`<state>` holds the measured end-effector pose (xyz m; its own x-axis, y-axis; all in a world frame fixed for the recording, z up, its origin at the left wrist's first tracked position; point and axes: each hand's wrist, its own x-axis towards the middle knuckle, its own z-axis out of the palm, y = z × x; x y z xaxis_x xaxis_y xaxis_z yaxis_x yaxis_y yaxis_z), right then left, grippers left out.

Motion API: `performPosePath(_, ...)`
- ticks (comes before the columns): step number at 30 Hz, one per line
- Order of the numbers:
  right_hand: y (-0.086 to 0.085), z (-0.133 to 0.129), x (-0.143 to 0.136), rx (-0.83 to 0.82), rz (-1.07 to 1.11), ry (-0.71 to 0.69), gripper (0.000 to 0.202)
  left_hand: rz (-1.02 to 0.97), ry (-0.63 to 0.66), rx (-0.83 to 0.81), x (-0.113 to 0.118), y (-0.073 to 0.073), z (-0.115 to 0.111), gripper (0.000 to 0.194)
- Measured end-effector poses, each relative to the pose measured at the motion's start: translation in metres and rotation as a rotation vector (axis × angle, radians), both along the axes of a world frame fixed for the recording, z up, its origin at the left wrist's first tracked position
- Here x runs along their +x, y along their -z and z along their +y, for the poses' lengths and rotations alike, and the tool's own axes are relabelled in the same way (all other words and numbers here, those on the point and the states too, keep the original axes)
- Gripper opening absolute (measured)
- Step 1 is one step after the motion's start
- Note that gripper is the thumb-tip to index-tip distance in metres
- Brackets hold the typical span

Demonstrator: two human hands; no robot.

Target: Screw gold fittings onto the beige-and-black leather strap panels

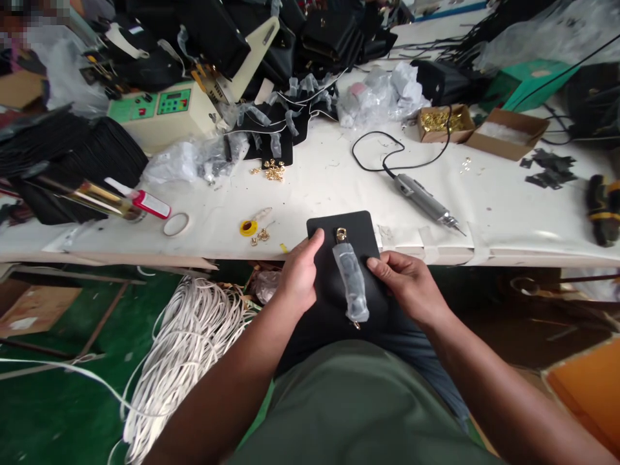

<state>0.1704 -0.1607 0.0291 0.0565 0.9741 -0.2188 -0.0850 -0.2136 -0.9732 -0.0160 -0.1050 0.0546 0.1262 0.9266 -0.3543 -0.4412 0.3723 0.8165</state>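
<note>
A black leather bag flap (324, 284) with rounded corners lies between my hands, its far end over the table's front edge. My left hand (299, 270) grips its left side, thumb on top and fingers hidden beneath. On the right side, my right hand (409, 281) pinches the edge between thumb and fingers. A clear plastic-wrapped carry handle (352, 281) runs along the middle of the flap. Gold-coloured hardware (341, 235) sits at the handle's far end, and a small gold ring shows at the near end.
An electric screwdriver (426, 201) with a black cord lies right on the white table (310, 187). Gold fittings (274, 170), yellow tape (248, 228) and a red glue bottle (151, 204) lie left. Behind stand a control box (159, 116) and a carton of gold parts (445, 123). White cords (188, 349) hang below.
</note>
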Motion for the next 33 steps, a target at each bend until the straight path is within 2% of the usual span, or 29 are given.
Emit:
performPosePath(3, 0.005, 0.010, -0.004, -0.057, 0.272, 0.176, 0.047, -0.084, 0.142, -0.050, 0.004, 0.005, -0.009, 0.045)
performPosePath(6, 0.007, 0.022, -0.002, -0.053, 0.301, 0.264, 0.041, -0.070, 0.305, -0.129, 0.003, 0.012, -0.028, 0.043)
performPosePath(8, 0.006, 0.022, 0.001, 0.019, 0.137, 0.286, 0.039, -0.040, 0.303, -0.140, 0.001, 0.015, -0.037, 0.043)
performPosePath(11, 0.001, 0.003, 0.004, 0.272, -0.285, 0.381, 0.037, 0.007, 0.210, -0.098, -0.004, 0.015, -0.042, 0.044)
performPosePath(13, -0.003, -0.013, 0.003, 0.474, -0.509, 0.290, 0.029, 0.054, 0.168, -0.093, -0.006, 0.014, -0.040, 0.045)
performPosePath(16, -0.007, -0.029, -0.003, 0.654, -0.631, 0.030, 0.026, 0.118, 0.167, -0.113, -0.007, 0.012, -0.038, 0.046)
performPosePath(18, -0.006, -0.031, -0.008, 0.667, -0.631, -0.018, 0.023, 0.152, 0.182, -0.122, -0.005, 0.011, -0.038, 0.044)
performPosePath(21, -0.005, -0.028, -0.012, 0.642, -0.597, -0.017, 0.016, 0.196, 0.182, -0.105, -0.001, 0.012, -0.041, 0.043)
performPosePath(28, -0.013, -0.027, -0.008, 0.645, -0.606, -0.110, 0.017, 0.273, 0.184, 0.009, -0.004, 0.014, -0.041, 0.040)
performPosePath(33, -0.013, -0.025, -0.006, 0.689, -0.663, -0.159, 0.017, 0.435, 0.221, 0.150, -0.009, 0.016, -0.038, 0.038)
